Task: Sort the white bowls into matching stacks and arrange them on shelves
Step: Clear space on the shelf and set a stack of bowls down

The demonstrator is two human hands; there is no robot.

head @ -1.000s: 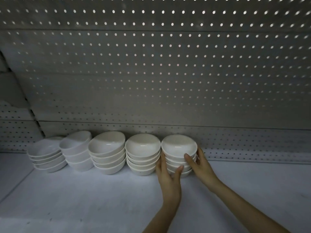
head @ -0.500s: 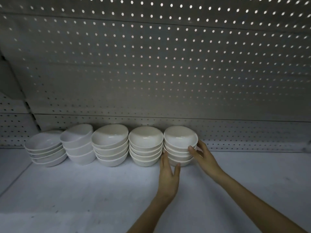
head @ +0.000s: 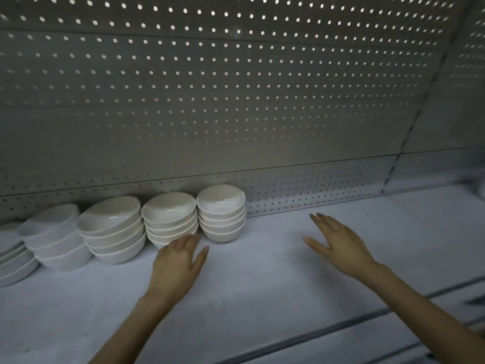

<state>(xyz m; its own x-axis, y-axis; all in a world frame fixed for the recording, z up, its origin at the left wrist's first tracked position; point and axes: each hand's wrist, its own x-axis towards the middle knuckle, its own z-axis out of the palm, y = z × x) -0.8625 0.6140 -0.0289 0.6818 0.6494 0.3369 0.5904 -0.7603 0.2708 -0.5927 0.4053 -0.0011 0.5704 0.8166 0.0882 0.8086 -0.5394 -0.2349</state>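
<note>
The stacked bowls (head: 221, 206) look like glazed white ceramic, smooth and glossy with small highlights on their insides, while the shelf (head: 262, 285) beneath them is matt and faintly grainy, and the perforated back panel (head: 236, 101) looks like painted sheet metal.

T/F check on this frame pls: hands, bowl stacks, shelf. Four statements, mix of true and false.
1. The left hand and the right hand both hold nothing. True.
2. The right hand grips the rightmost stack. False: its fingers are straight and it is apart from that stack, over the shelf to the stack's right.
3. The bowl stacks stand in a row against the pegboard wall. True.
4. A loose bowl lies upside down at the front of the shelf. False: every bowl in view sits in a stack, open side up.
</note>
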